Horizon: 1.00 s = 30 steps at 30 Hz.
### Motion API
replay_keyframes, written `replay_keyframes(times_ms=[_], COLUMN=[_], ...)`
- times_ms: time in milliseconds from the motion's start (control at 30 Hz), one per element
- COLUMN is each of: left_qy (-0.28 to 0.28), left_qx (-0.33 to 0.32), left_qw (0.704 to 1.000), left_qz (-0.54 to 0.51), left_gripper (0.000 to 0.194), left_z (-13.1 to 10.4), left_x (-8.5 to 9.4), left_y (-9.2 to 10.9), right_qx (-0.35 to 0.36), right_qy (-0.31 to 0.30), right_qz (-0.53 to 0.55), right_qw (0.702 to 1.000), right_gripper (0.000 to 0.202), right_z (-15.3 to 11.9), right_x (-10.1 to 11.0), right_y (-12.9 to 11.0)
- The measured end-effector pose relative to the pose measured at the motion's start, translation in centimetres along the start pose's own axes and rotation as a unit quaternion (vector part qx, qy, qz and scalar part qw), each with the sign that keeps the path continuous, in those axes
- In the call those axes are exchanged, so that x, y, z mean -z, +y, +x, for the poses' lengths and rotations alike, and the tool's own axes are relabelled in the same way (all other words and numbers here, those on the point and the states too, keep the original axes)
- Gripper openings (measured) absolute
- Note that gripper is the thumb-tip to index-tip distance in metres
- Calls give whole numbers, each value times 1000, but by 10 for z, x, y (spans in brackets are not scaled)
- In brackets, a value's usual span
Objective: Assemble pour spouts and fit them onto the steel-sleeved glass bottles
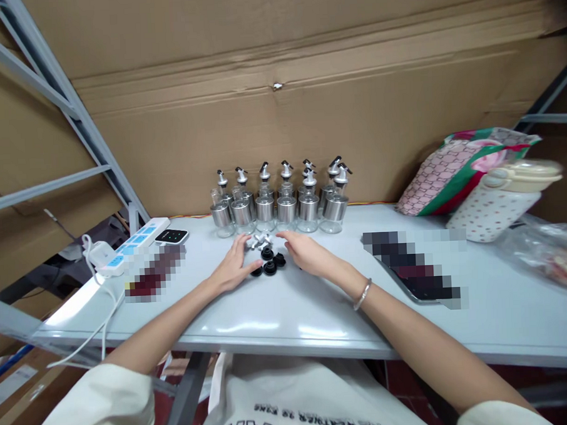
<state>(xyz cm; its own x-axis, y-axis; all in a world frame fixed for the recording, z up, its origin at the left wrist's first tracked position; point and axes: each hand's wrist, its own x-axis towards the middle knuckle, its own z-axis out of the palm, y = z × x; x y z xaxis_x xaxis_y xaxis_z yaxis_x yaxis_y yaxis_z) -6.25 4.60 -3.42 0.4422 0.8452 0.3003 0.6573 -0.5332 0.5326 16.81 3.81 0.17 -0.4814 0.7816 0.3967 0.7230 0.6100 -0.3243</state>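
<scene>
My left hand (233, 265) rests on the table at the left side of a small pile, fingers stretched and thumb apart. On the opposite side, my right hand (306, 252) reaches in with its index finger extended; its other fingers are partly hidden. Between both hands lie several silver pourer spouts (261, 241) and, nearer to me, several black stoppers (269, 267). Neither hand visibly holds anything. Behind the pile stand two rows of glass bottles with steel sleeves (287, 210). The back bottles carry pourer tops (286, 168) with black flaps; several front ones have bare necks.
A white power strip (133, 244) and a small black-screened device (172, 237) sit at the left, near a blurred-out red item. At the right are a phone (421, 288), a patterned bag (432, 174), a tilted white tumbler (494, 206) and a plastic bag (543, 251). Cardboard (280, 125) backs the table.
</scene>
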Motion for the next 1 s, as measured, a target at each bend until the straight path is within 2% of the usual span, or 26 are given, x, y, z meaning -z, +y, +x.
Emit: replay_keyframes(times_ms=[67, 200, 333, 433, 667, 800, 1000], left_qy=[-12, 13, -39, -32, 10, 30, -10], left_qx=[-10, -20, -34, -32, -43, -46, -67], left_qw=[999, 997, 994, 995, 996, 998, 998], left_qz=[-29, -74, -101, -90, -71, -41, 5], left_gripper=[65, 58, 45, 36, 27, 28, 30], left_z=[10, 32, 53, 63, 66, 63, 62], left_x=[-2, -5, -8, -11, -17, -18, -19], left_y=[-2, -1, 3, 2, -6, -5, -4], right_qx=[-10, -46, -114, -117, -108, -76, -48], right_qy=[16, 30, -53, -89, -106, -135, -169], right_qz=[2, -15, -15, -10, -3, 24, 35], right_qw=[1000, 998, 992, 989, 988, 988, 984], right_gripper=[36, 41, 67, 72, 74, 74, 72], right_z=[1, 2, 0, -2, -3, -3, -3], right_x=[4, 10, 5, -3, -2, -1, -6], right_y=[5, 19, 32, 37, 31, 20, 11])
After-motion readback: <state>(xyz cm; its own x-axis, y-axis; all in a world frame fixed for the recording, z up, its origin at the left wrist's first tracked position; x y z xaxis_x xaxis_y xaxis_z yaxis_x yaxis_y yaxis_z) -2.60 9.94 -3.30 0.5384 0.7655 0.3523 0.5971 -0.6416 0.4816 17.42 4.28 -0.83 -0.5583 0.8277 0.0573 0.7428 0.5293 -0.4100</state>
